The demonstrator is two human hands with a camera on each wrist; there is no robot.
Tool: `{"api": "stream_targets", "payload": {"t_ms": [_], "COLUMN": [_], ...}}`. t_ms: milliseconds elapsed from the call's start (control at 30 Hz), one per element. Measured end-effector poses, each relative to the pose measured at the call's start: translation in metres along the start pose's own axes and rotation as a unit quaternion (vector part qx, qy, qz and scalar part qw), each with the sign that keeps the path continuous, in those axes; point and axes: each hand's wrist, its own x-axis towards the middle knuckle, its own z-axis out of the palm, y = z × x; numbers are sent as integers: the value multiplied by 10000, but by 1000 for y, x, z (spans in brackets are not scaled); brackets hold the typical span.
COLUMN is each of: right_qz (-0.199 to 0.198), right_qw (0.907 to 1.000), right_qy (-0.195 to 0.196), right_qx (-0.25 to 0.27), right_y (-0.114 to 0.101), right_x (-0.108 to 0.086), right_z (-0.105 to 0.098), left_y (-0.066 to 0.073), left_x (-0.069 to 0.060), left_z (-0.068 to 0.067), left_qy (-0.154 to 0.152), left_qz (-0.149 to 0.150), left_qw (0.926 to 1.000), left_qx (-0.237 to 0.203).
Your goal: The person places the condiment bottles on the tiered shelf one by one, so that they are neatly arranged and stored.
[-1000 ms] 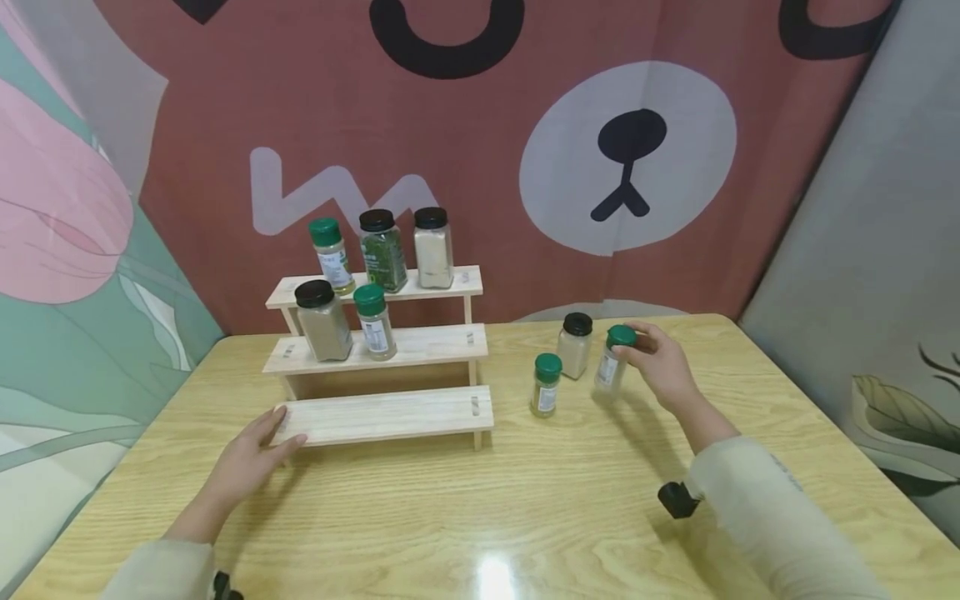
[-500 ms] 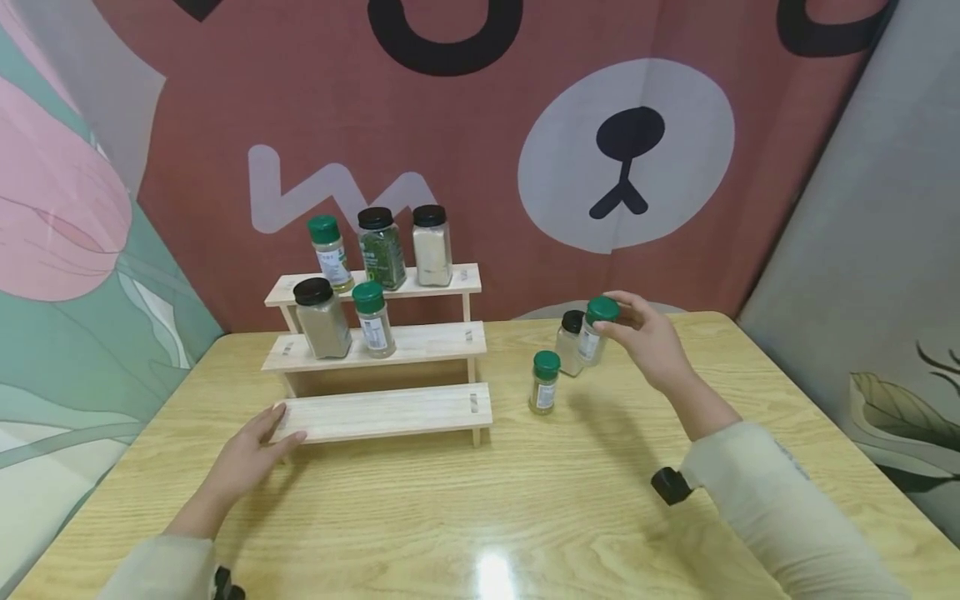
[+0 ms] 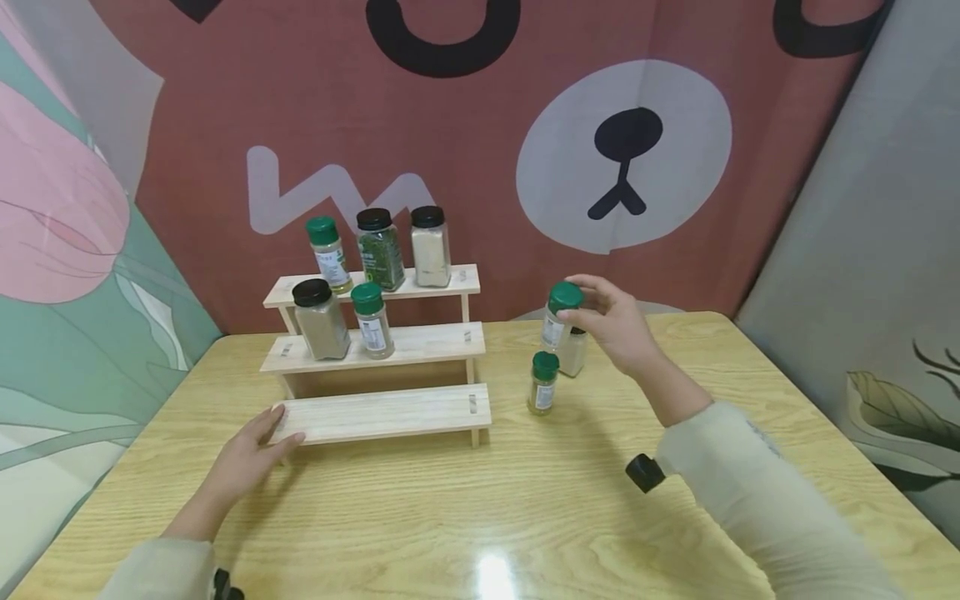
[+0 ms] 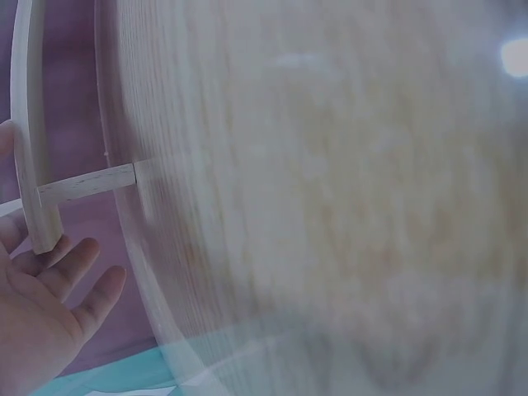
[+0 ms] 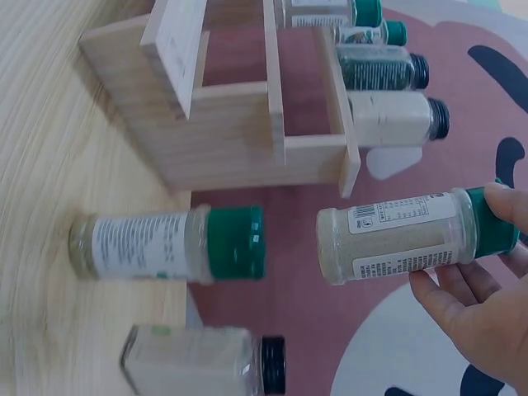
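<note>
My right hand (image 3: 611,327) pinches a green-capped spice jar (image 3: 554,327) by its cap, holding it up off the table. In the right wrist view that jar (image 5: 396,235) shows a white label and pale powder. Below it stand another green-capped jar (image 3: 543,385) and a black-capped jar (image 3: 573,353), partly hidden behind the held one. My left hand (image 3: 243,461) grips the left end of the bottom shelf of a three-tier wooden rack (image 3: 382,415), thumb on the front edge. In the left wrist view its fingers (image 4: 99,301) are at the board's end.
On the rack's middle tier are a black-capped jar (image 3: 322,323) and a green-capped jar (image 3: 372,323). The top tier bears a green-capped jar (image 3: 331,258), a jar of green herbs (image 3: 381,254) and a pale powder jar (image 3: 431,250). A patterned curtain (image 3: 465,158) hangs behind the table (image 3: 420,517).
My right hand has lifted the green-capped jar and carried it leftward, past the front of the black-capped jar toward the rack. My left hand stays at the shelf end.
</note>
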Motion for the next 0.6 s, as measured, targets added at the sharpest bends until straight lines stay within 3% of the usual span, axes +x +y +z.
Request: {"api": "stream_targets", "payload": {"t_ms": [333, 600], "right_qz": [-206, 102], "right_qw": [9991, 9982], "right_qy": [-163, -326], "right_qx": [347, 486], "right_y": [-11, -16], "right_x": [12, 26], "right_z": [30, 56], "left_y": [-1, -2], "left_x": [0, 1], "left_z": [-1, 0], "left_qy": [69, 71], "left_qz": [62, 54], "left_qw": [10000, 10000], "left_qx": [-11, 37]}}
